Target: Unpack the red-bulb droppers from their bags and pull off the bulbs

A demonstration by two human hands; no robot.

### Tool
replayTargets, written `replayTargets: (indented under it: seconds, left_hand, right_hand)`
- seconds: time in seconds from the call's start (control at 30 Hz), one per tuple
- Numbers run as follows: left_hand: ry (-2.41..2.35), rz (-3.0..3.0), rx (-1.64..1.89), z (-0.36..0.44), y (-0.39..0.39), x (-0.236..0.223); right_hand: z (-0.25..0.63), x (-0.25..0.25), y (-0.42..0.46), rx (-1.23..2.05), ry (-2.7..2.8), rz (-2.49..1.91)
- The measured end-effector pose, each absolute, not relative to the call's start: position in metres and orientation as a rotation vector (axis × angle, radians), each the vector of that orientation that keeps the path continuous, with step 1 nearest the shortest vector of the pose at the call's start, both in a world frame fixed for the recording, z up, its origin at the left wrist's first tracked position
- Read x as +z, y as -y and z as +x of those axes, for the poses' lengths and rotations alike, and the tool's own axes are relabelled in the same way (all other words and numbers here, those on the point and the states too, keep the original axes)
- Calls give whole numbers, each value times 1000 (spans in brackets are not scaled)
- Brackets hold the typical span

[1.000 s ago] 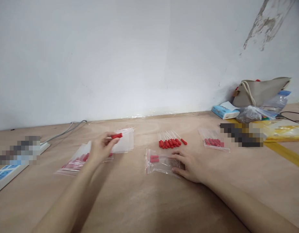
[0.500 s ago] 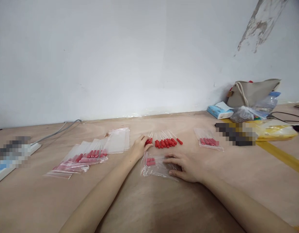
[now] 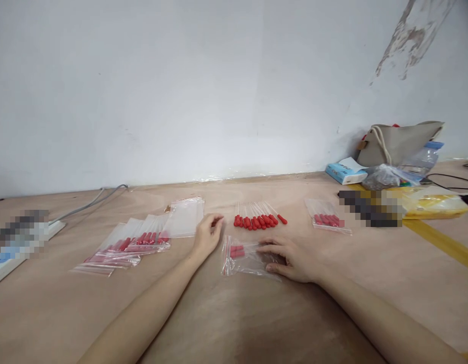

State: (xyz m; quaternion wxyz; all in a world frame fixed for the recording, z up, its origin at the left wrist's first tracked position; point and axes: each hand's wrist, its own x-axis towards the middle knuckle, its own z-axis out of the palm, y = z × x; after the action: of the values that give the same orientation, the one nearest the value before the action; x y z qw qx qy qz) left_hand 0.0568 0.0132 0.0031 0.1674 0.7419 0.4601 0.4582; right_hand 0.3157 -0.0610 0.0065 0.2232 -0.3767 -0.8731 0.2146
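Through the head camera, I am facing a broad white wall (image 3: 173, 101) with peeling paint at the upper right, and below it a wide light-brown surface (image 3: 203, 318) is carrying everything. At the far right, a beige bag with a pale rope handle (image 3: 404, 144) is standing against the wall, and a long white power strip (image 3: 23, 258) is lying at the left edge. An overlapping fan of clear zip bags with red bulbs inside (image 3: 146, 237) is spreading across the left of the surface.

My left hand (image 3: 208, 233) is hovering or resting, I cannot tell which, just left of the dropper row, its fingers loosely curled and nothing visible in them. My right hand (image 3: 294, 260) is lying with fingers parted on the right end of a clear plastic zip bag with two red bulbs inside (image 3: 247, 258), pressing it rather than gripping it.

A flat stack of translucent bags (image 3: 186, 217) is sitting behind my left hand, touching the fan. A row of red-bulbed droppers with thin clear stems (image 3: 254, 222) is lying between my hands, beyond the bag, stems pointing wallward. One red-bulbed dropper (image 3: 282, 219) is slanting at the right end.
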Motion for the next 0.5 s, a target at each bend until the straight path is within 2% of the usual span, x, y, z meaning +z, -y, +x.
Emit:
replayTargets:
  seconds: [0.1, 0.33, 0.5]
  left_hand:
    - [-1314, 2193, 1416, 43, 20, 7]
    - [-923, 2434, 1061, 42, 58, 9]
    - [-946, 2443, 834, 55, 53, 15]
  right_hand:
    - [316, 6, 61, 616, 2399, -1039]
    - [316, 4, 58, 675, 2376, -1003]
    - [317, 9, 59, 736, 2382, -982]
